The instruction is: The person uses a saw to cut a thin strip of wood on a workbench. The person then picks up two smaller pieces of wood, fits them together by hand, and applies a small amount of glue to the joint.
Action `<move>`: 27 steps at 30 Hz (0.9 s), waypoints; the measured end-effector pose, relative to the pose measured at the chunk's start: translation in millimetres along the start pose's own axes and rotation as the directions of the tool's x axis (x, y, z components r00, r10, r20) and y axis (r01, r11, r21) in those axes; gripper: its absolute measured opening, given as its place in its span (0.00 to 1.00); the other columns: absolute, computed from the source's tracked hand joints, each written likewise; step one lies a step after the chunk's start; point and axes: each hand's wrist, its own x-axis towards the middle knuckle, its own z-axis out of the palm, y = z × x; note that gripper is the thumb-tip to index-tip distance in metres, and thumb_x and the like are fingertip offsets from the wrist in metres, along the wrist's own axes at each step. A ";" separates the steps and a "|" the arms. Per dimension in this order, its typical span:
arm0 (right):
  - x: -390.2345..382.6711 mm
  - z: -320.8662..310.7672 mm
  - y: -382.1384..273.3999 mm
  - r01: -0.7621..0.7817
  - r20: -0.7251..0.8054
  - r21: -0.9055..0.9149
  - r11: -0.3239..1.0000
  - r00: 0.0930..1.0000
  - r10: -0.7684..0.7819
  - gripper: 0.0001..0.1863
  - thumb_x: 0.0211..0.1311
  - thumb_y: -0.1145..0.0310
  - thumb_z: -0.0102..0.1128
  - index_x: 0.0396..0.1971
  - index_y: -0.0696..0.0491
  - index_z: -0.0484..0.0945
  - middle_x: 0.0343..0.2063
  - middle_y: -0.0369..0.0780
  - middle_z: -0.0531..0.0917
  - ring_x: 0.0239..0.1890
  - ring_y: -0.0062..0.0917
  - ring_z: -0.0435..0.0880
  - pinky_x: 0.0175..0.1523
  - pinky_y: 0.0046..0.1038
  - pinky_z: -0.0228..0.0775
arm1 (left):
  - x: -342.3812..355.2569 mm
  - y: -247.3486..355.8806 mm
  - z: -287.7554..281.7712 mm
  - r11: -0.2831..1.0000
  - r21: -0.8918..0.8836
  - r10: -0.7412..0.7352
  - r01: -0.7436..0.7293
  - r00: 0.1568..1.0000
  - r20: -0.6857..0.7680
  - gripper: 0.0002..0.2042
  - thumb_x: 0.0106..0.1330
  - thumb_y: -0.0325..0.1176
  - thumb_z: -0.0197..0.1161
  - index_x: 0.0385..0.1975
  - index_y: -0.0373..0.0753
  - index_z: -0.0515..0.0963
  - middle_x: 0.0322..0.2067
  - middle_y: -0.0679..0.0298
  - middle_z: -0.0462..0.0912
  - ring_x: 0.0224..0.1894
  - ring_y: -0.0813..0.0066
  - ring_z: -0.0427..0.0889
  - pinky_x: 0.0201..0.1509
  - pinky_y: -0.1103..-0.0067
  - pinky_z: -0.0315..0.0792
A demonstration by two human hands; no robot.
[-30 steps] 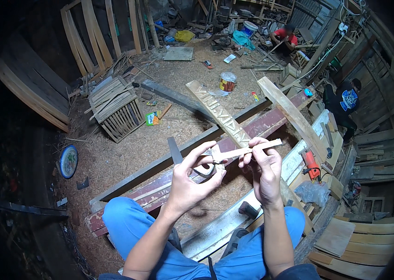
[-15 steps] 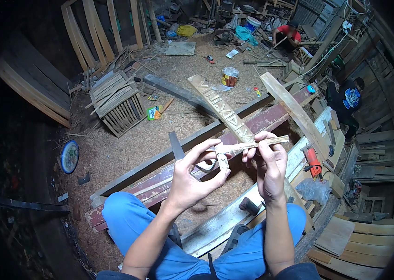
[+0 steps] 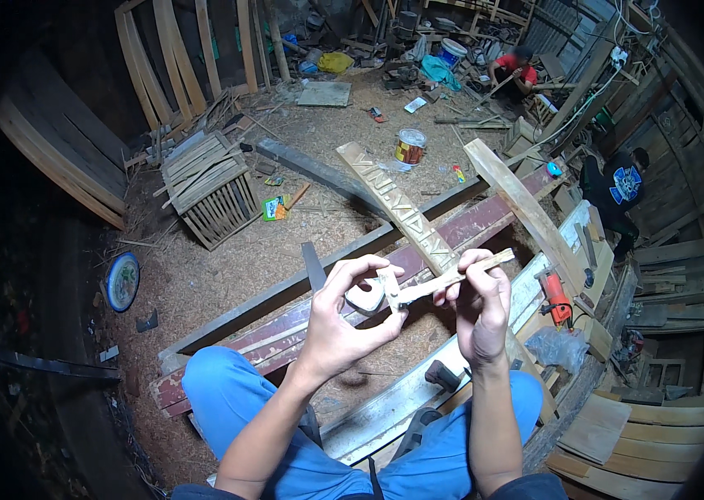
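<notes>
My left hand (image 3: 334, 321) pinches a small pale wooden piece (image 3: 389, 285) between thumb and fingers, above the beams. In my right hand (image 3: 484, 317) is a thin wooden stick (image 3: 429, 287), gripped near its far end. The stick's left tip meets the small piece; whether they are joined I cannot tell. Just beyond my hands, a wooden board with carved raised shapes (image 3: 398, 204) lies across the maroon beam (image 3: 485, 212). Behind my left hand show a dark flat blade (image 3: 314, 265) and a pale looped handle (image 3: 364, 297), partly hidden by my fingers.
A red power tool (image 3: 557, 298) and a clear plastic bag (image 3: 559, 348) lie at the right. Ahead stand a paint can (image 3: 410, 147) and a slatted wooden crate (image 3: 214, 196). Two other people sit far right, one in a red shirt (image 3: 519, 68), one in black (image 3: 623, 185).
The small wooden piece and the stick have tilted in my hands: the stick's right end points higher, its left end lower. Both hands keep their grip and have shifted only slightly.
</notes>
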 end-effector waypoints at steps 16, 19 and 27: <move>1.2 8.0 4.1 -0.019 -0.042 -0.048 0.999 0.999 0.017 0.11 0.74 0.61 0.53 0.43 0.53 0.72 0.23 0.36 0.77 0.26 0.23 0.81 0.32 0.23 0.72 | -1.9 6.3 -0.2 0.998 0.059 0.022 -0.023 1.000 0.010 0.27 0.48 0.28 0.75 0.52 0.34 0.77 0.46 0.59 0.83 0.49 0.70 0.80 0.51 0.76 0.73; 1.1 8.3 2.0 -0.001 -0.052 0.000 1.000 0.999 0.001 0.10 0.74 0.61 0.52 0.42 0.53 0.72 0.22 0.35 0.77 0.25 0.23 0.80 0.32 0.24 0.72 | -1.9 7.6 -0.5 0.998 0.068 0.014 -0.015 1.000 0.013 0.27 0.48 0.28 0.75 0.52 0.34 0.77 0.46 0.59 0.83 0.49 0.70 0.80 0.51 0.76 0.73; -1.5 8.6 6.3 -0.026 -0.017 -0.066 0.997 1.000 0.025 0.11 0.74 0.61 0.54 0.42 0.53 0.72 0.23 0.35 0.77 0.26 0.23 0.80 0.32 0.23 0.72 | -3.0 10.2 0.4 0.999 0.035 0.002 -0.003 1.000 0.025 0.27 0.50 0.28 0.74 0.53 0.35 0.77 0.47 0.60 0.84 0.50 0.70 0.80 0.52 0.76 0.72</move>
